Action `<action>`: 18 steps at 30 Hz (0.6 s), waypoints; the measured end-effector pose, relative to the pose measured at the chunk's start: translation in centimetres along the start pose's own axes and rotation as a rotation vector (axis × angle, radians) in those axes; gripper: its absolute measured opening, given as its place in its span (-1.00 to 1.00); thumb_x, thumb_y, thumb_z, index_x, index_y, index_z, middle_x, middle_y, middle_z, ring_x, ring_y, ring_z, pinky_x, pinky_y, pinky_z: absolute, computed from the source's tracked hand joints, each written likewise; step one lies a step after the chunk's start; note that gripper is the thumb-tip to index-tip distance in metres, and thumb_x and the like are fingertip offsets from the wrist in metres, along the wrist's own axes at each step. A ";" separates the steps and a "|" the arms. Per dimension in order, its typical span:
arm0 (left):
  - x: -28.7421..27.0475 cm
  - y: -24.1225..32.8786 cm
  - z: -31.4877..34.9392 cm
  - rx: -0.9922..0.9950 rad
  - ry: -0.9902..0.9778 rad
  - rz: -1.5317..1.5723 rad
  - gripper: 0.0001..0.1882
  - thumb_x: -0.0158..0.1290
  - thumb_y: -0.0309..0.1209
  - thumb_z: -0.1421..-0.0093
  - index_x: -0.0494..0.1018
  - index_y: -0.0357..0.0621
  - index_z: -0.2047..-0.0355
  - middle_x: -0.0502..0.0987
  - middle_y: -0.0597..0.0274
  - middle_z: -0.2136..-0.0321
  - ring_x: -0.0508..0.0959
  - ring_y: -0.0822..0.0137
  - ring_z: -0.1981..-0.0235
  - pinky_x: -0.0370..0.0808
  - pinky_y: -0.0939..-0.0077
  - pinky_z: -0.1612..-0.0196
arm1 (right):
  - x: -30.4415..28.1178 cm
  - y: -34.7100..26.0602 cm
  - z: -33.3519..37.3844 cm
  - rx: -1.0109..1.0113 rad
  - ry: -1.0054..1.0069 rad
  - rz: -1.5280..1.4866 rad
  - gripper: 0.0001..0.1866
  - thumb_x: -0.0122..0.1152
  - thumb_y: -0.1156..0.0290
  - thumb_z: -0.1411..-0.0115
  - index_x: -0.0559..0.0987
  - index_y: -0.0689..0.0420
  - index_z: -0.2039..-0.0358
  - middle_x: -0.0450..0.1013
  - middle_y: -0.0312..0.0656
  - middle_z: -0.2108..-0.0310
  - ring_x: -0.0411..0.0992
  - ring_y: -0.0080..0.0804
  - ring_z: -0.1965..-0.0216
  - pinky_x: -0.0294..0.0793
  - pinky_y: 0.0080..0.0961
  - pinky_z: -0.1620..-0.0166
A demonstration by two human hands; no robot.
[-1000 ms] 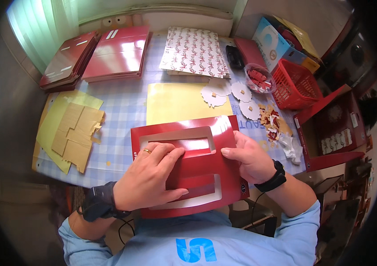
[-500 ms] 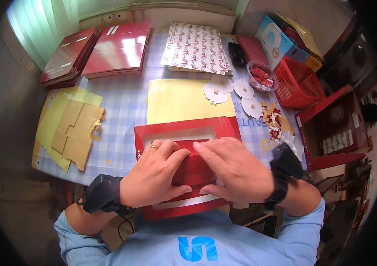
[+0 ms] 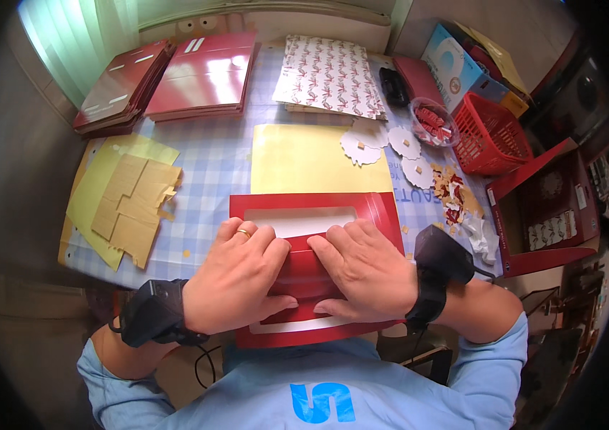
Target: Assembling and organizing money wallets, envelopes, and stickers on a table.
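A red cardboard box blank (image 3: 304,271) with window cutouts lies at the table's near edge and reaches toward my lap. On its left half my left hand (image 3: 236,276), with a ring on one finger, has its fingers curled over a crease and the thumb on the near side. My right hand (image 3: 367,272) grips the same crease from the right, its thumb pointing at the other thumb. Both palms hide part of the red card. White shows through the far window, and a pale strip crosses the near part.
Beyond the blank lies a yellow sheet (image 3: 304,161), with scalloped white cutouts (image 3: 417,172) to its right. Red card stacks (image 3: 204,75) and a patterned paper stack (image 3: 329,75) stand behind. Torn brown card (image 3: 132,201) is left; a red basket (image 3: 491,136) and an open red box (image 3: 541,208) are right.
My right hand has settled from a blurred, flatter pose into a curled grip on the crease. My left hand stays on the card. The whole view has shifted slightly.
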State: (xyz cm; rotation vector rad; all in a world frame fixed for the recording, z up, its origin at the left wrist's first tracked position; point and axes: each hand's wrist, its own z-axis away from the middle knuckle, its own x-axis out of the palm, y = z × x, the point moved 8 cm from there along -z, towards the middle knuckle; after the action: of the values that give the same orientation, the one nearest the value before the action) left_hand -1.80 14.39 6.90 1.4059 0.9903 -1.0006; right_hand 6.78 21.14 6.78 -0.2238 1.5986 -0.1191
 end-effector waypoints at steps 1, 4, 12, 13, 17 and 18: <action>0.1 0.2 0.0 0.003 -0.003 -0.003 -0.37 0.33 -0.05 0.16 0.40 -0.22 0.20 0.37 0.08 0.28 0.38 0.10 0.20 0.22 0.26 -0.04 | 0.1 -0.1 0.0 0.018 0.020 0.023 -0.26 0.38 0.03 0.11 0.36 0.32 0.07 0.29 -0.06 0.28 0.28 -0.14 0.20 0.23 -0.26 0.07; -0.1 0.4 0.3 0.003 0.005 -0.023 -0.37 0.32 -0.06 0.15 0.39 -0.23 0.20 0.36 0.07 0.28 0.38 0.10 0.20 0.22 0.26 -0.04 | 0.5 -0.1 -0.1 0.037 0.032 0.075 -0.22 0.33 -0.07 0.09 0.36 0.34 0.08 0.28 -0.06 0.29 0.27 -0.14 0.22 0.22 -0.26 0.07; 0.0 1.6 0.8 0.031 0.073 -0.025 -0.20 0.28 -0.16 0.11 0.29 -0.37 -0.08 0.35 0.03 0.22 0.36 0.06 0.15 0.23 0.19 -0.08 | 0.4 -0.5 0.5 0.017 0.159 0.105 -0.14 0.28 -0.13 0.07 0.32 0.37 0.00 0.26 -0.06 0.31 0.25 -0.15 0.26 0.20 -0.26 0.10; -0.1 1.7 0.8 0.034 0.085 -0.018 -0.18 0.27 -0.19 0.12 0.26 -0.39 -0.10 0.35 0.01 0.22 0.36 0.05 0.14 0.23 0.19 -0.08 | 0.3 -0.9 0.7 0.022 0.179 0.127 -0.14 0.28 -0.12 0.07 0.31 0.38 -0.02 0.26 -0.06 0.31 0.25 -0.15 0.27 0.20 -0.26 0.12; 0.0 1.9 0.8 0.031 0.134 -0.016 -0.16 0.23 -0.21 0.14 0.24 -0.43 -0.12 0.32 -0.04 0.22 0.35 0.03 0.15 0.23 0.17 -0.07 | 0.9 -0.7 0.6 0.051 0.099 0.135 -0.14 0.21 -0.13 0.00 0.30 0.45 -0.01 0.27 -0.06 0.30 0.24 -0.21 0.26 0.19 -0.27 0.11; 0.1 1.9 0.8 0.033 0.134 -0.016 -0.16 0.23 -0.21 0.14 0.24 -0.43 -0.12 0.32 -0.04 0.22 0.35 0.03 0.15 0.23 0.17 -0.07 | 0.9 -0.5 0.6 0.053 0.099 0.136 -0.14 0.21 -0.13 0.00 0.30 0.45 -0.01 0.27 -0.06 0.30 0.24 -0.21 0.26 0.19 -0.27 0.11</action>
State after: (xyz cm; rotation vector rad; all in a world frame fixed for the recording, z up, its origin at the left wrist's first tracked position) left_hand 0.03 13.51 7.28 1.5106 1.0886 -0.9481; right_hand 7.36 20.50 5.94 -0.0686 1.7021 -0.0682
